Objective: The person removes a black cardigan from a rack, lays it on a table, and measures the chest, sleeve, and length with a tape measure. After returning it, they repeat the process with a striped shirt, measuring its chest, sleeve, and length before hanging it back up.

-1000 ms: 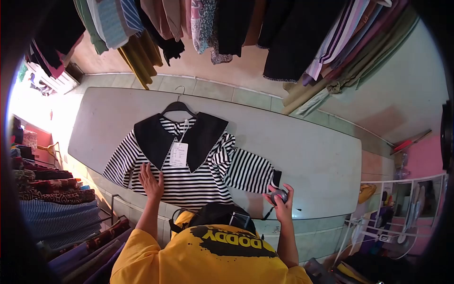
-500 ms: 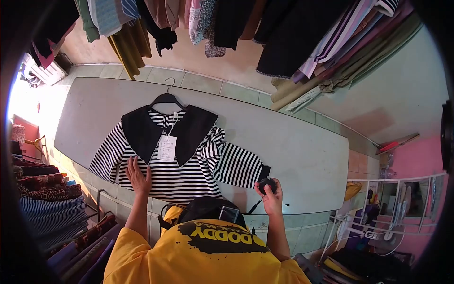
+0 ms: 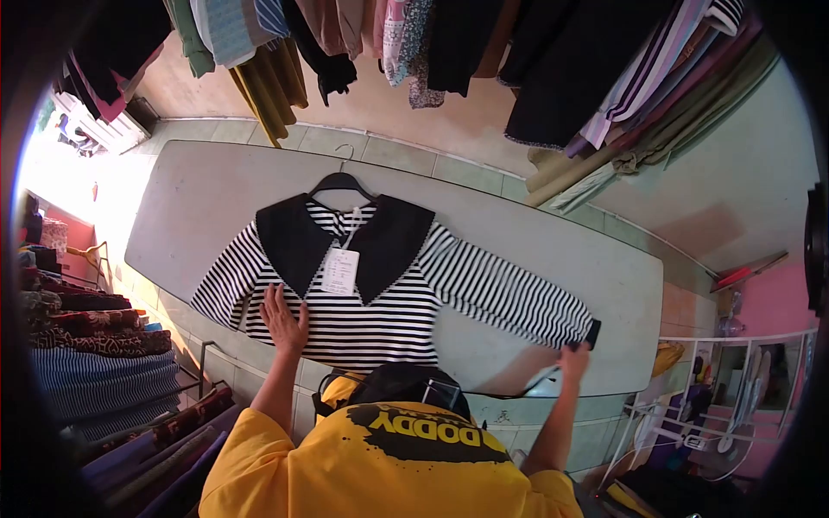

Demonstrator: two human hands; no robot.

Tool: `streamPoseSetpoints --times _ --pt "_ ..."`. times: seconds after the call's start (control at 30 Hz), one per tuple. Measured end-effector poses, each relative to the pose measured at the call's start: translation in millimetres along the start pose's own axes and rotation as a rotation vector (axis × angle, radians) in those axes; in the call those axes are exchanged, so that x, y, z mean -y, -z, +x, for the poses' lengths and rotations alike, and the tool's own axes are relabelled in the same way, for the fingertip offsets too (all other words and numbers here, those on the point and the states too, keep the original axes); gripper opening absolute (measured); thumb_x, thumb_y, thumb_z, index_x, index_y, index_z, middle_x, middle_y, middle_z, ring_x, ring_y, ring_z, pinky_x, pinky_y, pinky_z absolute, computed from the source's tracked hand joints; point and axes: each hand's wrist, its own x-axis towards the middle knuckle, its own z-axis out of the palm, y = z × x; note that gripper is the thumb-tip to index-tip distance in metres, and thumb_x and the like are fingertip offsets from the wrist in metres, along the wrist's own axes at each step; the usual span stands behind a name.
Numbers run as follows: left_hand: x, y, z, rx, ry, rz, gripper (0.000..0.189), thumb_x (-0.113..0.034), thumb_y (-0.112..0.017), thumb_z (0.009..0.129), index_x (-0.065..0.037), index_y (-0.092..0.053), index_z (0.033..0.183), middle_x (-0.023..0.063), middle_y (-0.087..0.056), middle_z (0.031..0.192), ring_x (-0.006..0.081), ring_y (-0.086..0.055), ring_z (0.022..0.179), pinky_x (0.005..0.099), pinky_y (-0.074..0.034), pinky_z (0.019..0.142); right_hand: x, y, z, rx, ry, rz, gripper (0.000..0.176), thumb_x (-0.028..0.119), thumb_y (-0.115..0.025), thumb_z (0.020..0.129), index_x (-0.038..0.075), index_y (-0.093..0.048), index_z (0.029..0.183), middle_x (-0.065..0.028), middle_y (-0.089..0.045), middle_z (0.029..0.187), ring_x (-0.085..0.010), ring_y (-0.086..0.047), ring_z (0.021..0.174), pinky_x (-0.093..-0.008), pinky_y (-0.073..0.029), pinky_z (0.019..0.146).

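A black-and-white striped blouse with a wide black collar lies on the table, a black hanger in its neck. A white paper tag hangs over its chest. My left hand rests flat on the striped front, fingers stretched out. At the far end of the extended right-hand sleeve, my right hand grips the edge by the black cuff. Motion blurs its fingers, and any small object inside them is hidden.
The blouse lies on a long grey table. Clothes hang along the far wall, including black trousers. Folded striped fabrics fill a rack at left. A white metal rack stands at right.
My right hand has moved right, and the bunched sleeve now lies stretched out. A round black object seen in that hand earlier no longer shows. My left hand stays on the blouse.
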Motion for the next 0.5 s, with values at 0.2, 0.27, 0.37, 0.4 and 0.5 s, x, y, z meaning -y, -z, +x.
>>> streamPoseSetpoints --times 0.2,0.27,0.37,0.4,0.5 --pt "-0.2 2.5 0.3 0.045 0.015 0.01 0.059 -0.032 -0.051 0.078 -0.005 -0.031 0.127 0.0151 -0.028 0.134 0.0298 -0.022 0.128 0.0464 -0.011 0.104 19.6 13.9 -41.5 -0.403 -0.015 0.698 0.027 0.007 -0.065 0.072 0.002 -0.043 0.086 -0.0073 -0.055 0.064 -0.0113 -0.055 0.053 -0.0242 -0.047 0.05" --pt "4.0 -0.3 0.4 0.061 0.004 0.003 0.06 -0.033 -0.051 0.078 -0.005 -0.03 0.127 0.0155 -0.028 0.134 0.031 -0.021 0.128 0.0472 -0.011 0.104 17.4 -25.1 -49.3 -0.394 0.15 0.627 0.029 0.003 -0.063 0.072 0.001 -0.044 0.094 -0.01 -0.055 0.078 -0.0158 -0.056 0.065 -0.0271 -0.047 0.059" --pt "10.8 6.9 5.4 0.062 -0.059 -0.041 0.06 -0.034 -0.053 0.076 -0.004 -0.034 0.124 0.0158 -0.033 0.13 0.0311 -0.028 0.123 0.0457 -0.016 0.101 100.1 -62.8 -111.4 -0.37 0.341 0.41 0.034 -0.001 -0.06 0.07 0.001 -0.046 0.101 -0.0113 -0.053 0.091 -0.0193 -0.054 0.086 -0.0321 -0.045 0.074" --pt "16.4 14.1 11.2 0.138 -0.028 -0.096 0.055 -0.032 -0.052 0.078 -0.005 -0.036 0.123 0.0151 -0.035 0.128 0.0288 -0.03 0.121 0.0441 -0.016 0.101 123.2 -75.7 -128.3 -0.29 0.458 0.427 0.034 -0.002 -0.058 0.068 0.001 -0.048 0.101 -0.0119 -0.053 0.095 -0.022 -0.053 0.09 -0.0328 -0.043 0.078" --pt "47.8 20.1 25.1 -0.035 -0.015 -0.027 0.055 -0.03 -0.055 0.076 -0.007 -0.039 0.123 0.0119 -0.038 0.126 0.0242 -0.032 0.12 0.0433 -0.015 0.1 170.9 -103.3 -164.3 0.033 0.742 0.282 0.033 -0.003 -0.056 0.065 0.003 -0.052 0.097 -0.0171 -0.05 0.111 -0.0331 -0.048 0.104 -0.0365 -0.038 0.089"
